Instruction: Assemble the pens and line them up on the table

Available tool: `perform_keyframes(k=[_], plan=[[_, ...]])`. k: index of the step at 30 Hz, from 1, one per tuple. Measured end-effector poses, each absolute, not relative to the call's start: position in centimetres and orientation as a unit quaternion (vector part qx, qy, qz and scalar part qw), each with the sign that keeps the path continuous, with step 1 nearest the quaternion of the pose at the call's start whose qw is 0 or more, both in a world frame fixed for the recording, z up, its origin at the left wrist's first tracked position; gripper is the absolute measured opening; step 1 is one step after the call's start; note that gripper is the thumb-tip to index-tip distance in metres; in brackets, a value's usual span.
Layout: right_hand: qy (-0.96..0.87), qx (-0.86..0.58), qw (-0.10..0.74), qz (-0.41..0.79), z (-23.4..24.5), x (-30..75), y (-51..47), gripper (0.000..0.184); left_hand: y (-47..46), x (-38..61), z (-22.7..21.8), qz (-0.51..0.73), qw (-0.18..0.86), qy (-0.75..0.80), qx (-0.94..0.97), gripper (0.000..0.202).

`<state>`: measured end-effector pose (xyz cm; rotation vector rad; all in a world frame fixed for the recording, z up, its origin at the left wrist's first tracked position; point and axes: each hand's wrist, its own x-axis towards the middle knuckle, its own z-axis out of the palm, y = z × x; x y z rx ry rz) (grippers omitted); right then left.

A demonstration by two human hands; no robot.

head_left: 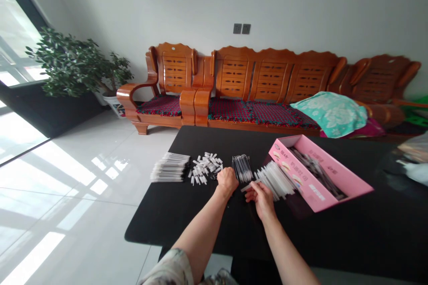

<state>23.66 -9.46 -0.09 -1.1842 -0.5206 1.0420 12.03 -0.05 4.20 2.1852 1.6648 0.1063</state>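
My left hand (pixel 227 181) rests closed on the black table (pixel 200 213), right beside a small bundle of thin refills (pixel 242 167); what its fingers hold is hidden. My right hand (pixel 260 196) pinches a white pen barrel (pixel 248 185) near a fanned pile of white barrels (pixel 276 179). Further left lie a heap of small white caps (pixel 205 168) and a neat row of assembled pens (pixel 170 167). A pink cardboard box (pixel 319 184) holding dark pens stands open to the right.
A wooden armchair (pixel 163 86) and a long wooden sofa (pixel 270 88) with red cushions and a teal cloth (pixel 331 113) stand behind the table. A potted plant (pixel 72 66) is at the left by the window. White bags (pixel 416 160) sit at the table's right edge.
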Motion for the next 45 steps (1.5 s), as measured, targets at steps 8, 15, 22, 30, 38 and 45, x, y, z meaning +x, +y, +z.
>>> perform_keyframes(k=[8,15,22,30,38,45], plan=[[-0.237,-0.525,0.671,0.466,0.2,23.6,-9.7,0.034,-0.5,11.1,4.7,0.036,0.189,0.587,0.787,0.027],[-0.25,-0.527,0.665,0.466,0.2,23.5,-9.9,0.034,-0.7,11.3,5.2,0.022,0.191,0.58,0.791,0.027],[-0.251,-0.529,0.665,0.463,0.3,23.4,-10.0,0.034,-0.9,11.4,5.3,0.021,0.199,0.592,0.781,0.024],[-0.234,-0.515,0.674,0.475,0.7,23.7,-9.8,0.033,-1.2,7.9,6.2,0.104,0.192,0.608,0.763,0.022],[-0.265,-0.477,0.703,0.456,4.1,24.9,-5.2,0.034,-4.5,3.0,6.0,0.191,0.27,0.535,0.777,0.014],[-0.315,-0.479,0.676,0.463,6.2,24.8,-3.0,0.031,-6.2,2.2,6.3,0.19,0.278,0.52,0.784,0.014]])
